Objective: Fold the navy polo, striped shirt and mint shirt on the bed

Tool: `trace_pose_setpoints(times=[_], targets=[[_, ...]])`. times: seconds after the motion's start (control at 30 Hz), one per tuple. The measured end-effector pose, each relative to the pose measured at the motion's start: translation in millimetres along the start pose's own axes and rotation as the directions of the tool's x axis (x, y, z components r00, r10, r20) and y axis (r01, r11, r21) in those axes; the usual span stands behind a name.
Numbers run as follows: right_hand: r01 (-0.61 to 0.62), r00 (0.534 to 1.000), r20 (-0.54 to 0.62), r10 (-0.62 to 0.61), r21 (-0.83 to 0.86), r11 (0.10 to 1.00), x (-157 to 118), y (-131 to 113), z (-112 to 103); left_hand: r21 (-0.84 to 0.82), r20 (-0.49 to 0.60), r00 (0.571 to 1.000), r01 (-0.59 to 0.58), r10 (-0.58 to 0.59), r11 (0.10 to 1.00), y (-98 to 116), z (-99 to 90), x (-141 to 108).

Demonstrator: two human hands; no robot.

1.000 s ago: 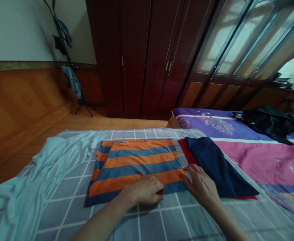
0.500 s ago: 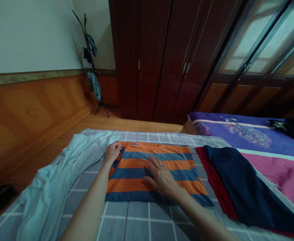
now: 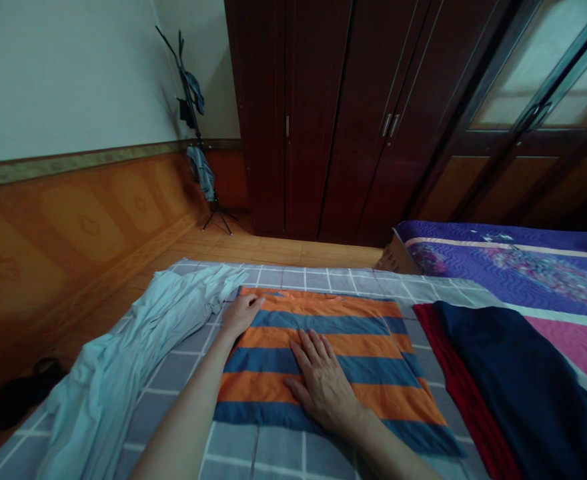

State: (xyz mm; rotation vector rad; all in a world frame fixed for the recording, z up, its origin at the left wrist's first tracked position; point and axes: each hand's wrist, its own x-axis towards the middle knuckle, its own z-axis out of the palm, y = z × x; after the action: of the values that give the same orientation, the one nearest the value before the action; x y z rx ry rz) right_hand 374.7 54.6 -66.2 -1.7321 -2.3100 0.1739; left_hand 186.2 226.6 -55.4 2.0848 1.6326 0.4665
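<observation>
Right hand: the right hand (image 3: 323,383) lies flat on the lower middle of the cloth, fingers spread and pointing away from the person.

Left hand: the left hand (image 3: 241,315) rests on the cloth's upper left edge, fingers together and lying across the fold.

Grip: the right is open and pressing down, clamped on nothing. On the left, the fingers lie on the fabric, but whether they pinch it I cannot tell.

Cloth: a folded orange-and-blue striped cloth (image 3: 373,353) lies squarely under both hands, in the middle of the bed, on a grey checked bed sheet (image 3: 278,453).

Left of it: a crumpled pale blue garment (image 3: 113,373) lies along the bed edge, just beside the cloth and near the left hand.

Right of it: a navy garment (image 3: 518,393) with a red layer (image 3: 466,393) lies folded, just apart from the cloth.

Risk: pressing and dragging the right hand could ruck the stripes, and the loose pale blue garment could snag the left edge.

Far: a purple quilt (image 3: 523,267) covers the bed's far part. Beyond stand a dark wooden wardrobe (image 3: 313,133) and a coat rack (image 3: 193,120).
</observation>
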Motion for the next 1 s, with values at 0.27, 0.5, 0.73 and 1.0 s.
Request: trace_pose_setpoints(times=[0.27, 0.5, 0.73, 1.0], targets=[[-0.025, 1.0, 0.007, 0.025, 0.074, 0.997, 0, 2, 1, 0.064, -0.136, 0.991, 0.026, -0.017, 0.998, 4, 4.2, -1], [-0.022, 1.0, 0.009, 0.021, 0.119, 0.993, 0, 3, -2, 0.042, -0.099, 0.991, -0.082, 0.085, 0.996, 14, 7.5, -1], [-0.033, 0.999, 0.019, 0.031, 0.132, 0.991, -1, 2, -3, 0.118, 0.023, 0.998, -0.056, 0.054, 0.992, 32, -3.1, 31], [-0.036, 0.999, 0.03, 0.032, 0.149, 0.988, -1, 1, -9, 0.196, -0.01, 0.994, -0.107, 0.111, 0.975, 42, 7.3, 30]])
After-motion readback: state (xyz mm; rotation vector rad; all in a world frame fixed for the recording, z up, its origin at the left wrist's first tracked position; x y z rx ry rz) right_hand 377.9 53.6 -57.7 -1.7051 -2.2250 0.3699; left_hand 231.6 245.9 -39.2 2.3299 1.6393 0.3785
